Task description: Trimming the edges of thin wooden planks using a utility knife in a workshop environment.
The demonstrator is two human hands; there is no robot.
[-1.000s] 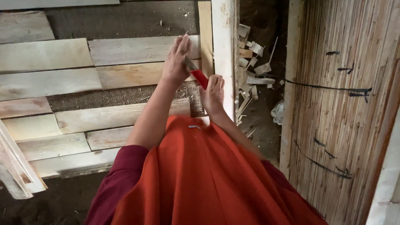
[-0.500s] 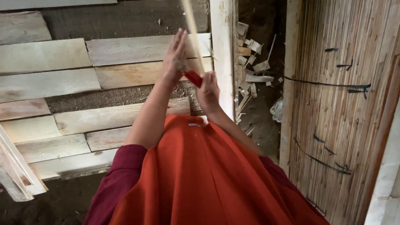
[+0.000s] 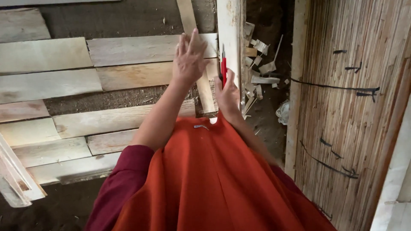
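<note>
Head: right hand point(image 3: 227, 95) grips knife point(image 3: 223, 67).

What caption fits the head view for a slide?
Left hand steadies a thin wooden strip while the right hand holds a red-handled knife beside it, above pale floor planks.

Your right hand point(image 3: 227, 92) holds a red tool point(image 3: 223, 68), handle glossy plastic by the look. Left hand point(image 3: 189, 57) lies on a thin strip point(image 3: 197, 64) of pale, matt raw wood. Planks point(image 3: 128, 49) on the floor: rough-sawn, unfinished. Reed mat point(image 3: 342, 107) at the right edge: dry, fibrous, matt. Your orange garment point(image 3: 205, 179) is smooth cloth.
</note>
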